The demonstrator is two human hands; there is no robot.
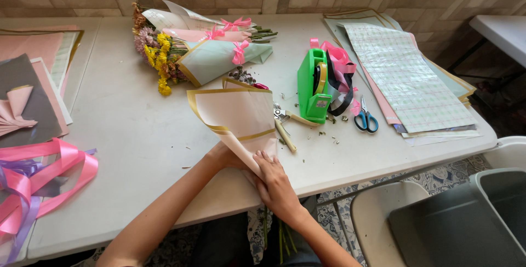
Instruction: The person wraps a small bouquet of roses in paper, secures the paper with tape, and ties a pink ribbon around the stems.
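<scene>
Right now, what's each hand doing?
Left hand: mostly hidden behind the wrapped bouquet, closed on its lower part.
Right hand: closed around the bouquet's narrow base, by the table edge.

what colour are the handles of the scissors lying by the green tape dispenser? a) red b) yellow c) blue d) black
c: the scissors lie on the table just right of the green tape dispenser, and both handle loops are blue.
</scene>
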